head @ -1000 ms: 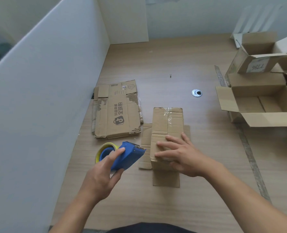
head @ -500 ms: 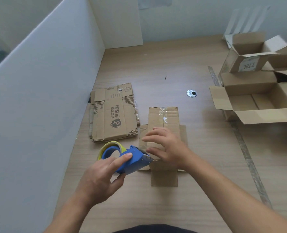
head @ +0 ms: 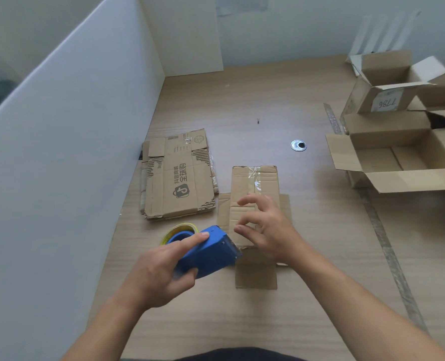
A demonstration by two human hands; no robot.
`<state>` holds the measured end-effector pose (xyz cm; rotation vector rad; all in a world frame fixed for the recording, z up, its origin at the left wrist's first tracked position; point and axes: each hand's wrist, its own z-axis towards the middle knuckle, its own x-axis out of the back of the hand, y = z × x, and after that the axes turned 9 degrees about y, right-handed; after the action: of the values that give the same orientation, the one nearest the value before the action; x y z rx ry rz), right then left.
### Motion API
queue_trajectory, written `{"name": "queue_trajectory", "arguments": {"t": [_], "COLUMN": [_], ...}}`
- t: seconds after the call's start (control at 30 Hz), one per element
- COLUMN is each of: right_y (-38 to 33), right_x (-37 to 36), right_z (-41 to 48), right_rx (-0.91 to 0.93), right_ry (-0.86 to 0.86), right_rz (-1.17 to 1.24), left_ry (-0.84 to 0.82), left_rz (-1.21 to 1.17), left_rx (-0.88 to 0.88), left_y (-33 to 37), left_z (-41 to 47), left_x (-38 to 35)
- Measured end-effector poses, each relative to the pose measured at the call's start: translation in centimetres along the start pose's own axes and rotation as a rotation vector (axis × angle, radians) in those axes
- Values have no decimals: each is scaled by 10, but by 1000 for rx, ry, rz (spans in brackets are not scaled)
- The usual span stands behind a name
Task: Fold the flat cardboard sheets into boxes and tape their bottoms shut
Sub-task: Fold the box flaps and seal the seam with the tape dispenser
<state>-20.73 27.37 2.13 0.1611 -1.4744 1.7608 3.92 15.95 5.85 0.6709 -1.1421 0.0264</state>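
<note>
On the wooden table (head: pixel 268 100), white partition (head: pixel 73 152) along my left, and folded open boxes (head: pixel 398 152) are piled at the far right. The stack of flat cardboard sheets (head: pixel 177 178) lies by the partition, just left of the box (head: pixel 252 178) I'm working on, bottom up, clear tape across its far end. My left hand (head: pixel 159 272) grips the blue tape dispenser (head: pixel 208 254), toothed edge at the box's near left corner. My right hand (head: pixel 271 230) hovers over the box, fingers half-curled, spread, holding nothing. A small metal grommet (head: pixel 298 145) sits beyond.
</note>
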Motion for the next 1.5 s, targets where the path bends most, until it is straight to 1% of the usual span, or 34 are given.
{"name": "queue_trajectory", "arguments": {"t": [0.23,0.4,0.53,0.67,0.73,0.8,0.9,1.0,1.17,1.37,1.5], "right_y": [3,12,20,34,40,45,47,48,48,49,50], "right_x": [9,39,52,65,72,74,74,71,69,66,61], "right_z": [-3,-16,-40,-68,-79,-86,-91,-93,-89,-86,-84], "right_rx": [-57,-175,-229,-384,-472,-541,-615,-642,-635,-637,-682], "right_ry": [9,116,107,192,174,125,129,158,180,111,105], "right_rz": [4,26,14,64,103,134,183,184,179,129,143], "left_ry": [-9,-10,-126,-192,-228,-297,-370,-430,-483,-561,-569], "left_rz": [0,37,-23,-38,-58,-68,-93,-111,-162,-166,-171], "left_rx": [-1,37,38,53,70,82,120,174,250,379,452], "left_y": [0,-8,-10,-16,-17,-13,-10,-9,-6,-9,-11], "left_z": [7,6,7,9,9,14,25,39,60,74,80], "left_x": [2,9,11,16,20,21,21,25,31,33,34]}}
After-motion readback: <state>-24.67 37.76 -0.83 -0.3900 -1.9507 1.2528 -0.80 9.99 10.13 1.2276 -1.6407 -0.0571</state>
